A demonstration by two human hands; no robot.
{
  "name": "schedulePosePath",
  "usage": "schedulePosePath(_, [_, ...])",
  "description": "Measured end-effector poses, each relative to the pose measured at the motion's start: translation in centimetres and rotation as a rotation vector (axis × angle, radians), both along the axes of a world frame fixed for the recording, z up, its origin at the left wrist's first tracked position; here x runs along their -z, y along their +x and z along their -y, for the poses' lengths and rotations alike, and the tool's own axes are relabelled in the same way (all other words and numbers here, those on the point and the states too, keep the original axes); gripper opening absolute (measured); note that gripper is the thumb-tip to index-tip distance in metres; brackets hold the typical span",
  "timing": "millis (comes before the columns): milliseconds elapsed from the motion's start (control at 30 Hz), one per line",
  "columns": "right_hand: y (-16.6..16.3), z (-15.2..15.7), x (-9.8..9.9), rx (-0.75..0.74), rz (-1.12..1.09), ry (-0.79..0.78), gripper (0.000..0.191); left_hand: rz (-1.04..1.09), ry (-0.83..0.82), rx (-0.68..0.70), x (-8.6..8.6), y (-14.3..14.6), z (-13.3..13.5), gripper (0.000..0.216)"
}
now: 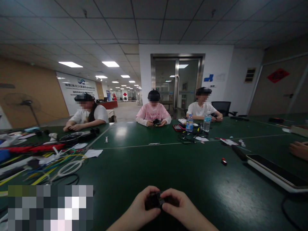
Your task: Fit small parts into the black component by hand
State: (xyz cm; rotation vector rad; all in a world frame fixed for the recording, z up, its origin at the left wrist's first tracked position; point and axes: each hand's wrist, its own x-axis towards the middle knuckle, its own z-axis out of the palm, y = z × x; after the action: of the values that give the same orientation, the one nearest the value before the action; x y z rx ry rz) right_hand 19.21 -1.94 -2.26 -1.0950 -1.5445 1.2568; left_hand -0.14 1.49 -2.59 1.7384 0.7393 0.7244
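**Small dark part [157, 200] held between two hands, lower centre of frame**

I found one such part, at the lower centre of the frame; its exact kind I could not tell. My left hand [146, 204] was curled round its left side, thumb and fingers closed on it; my right hand [177, 203] pinched it at the other side. Whether it touched the green table [134, 168] I could not tell.

In my judgement the chief risk was a slip: the hold was by fingertips on a small piece, and one loosened thumb could have dropped it. Being dark, it would have shown poorly against the surface.

Count, working outward: one red-and-black item [224, 161], right of centre; one flat black-topped device [280, 170], lower right; two bottles [189, 123], right of centre; one spanner-like tool [106, 140], left of centre; three seated people [154, 112], across the middle; one other person's hand [300, 150], right edge. The cables [63, 173], lower left, were too tangled to count.
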Motion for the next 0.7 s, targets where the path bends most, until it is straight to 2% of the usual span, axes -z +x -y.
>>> schedulePosePath(333, [-0.2,0.02,0.1,0.001,-0.023,-0.018,0.028,-0.026,0.06,-0.018,-0.01,0.23,0.08,0.036])
schedulePosePath(700, [-0.41,0.23,-0.35,0.001,-0.056,-0.024,0.023,-0.048,0.071,0.015,-0.59,0.33,0.39,0.04])
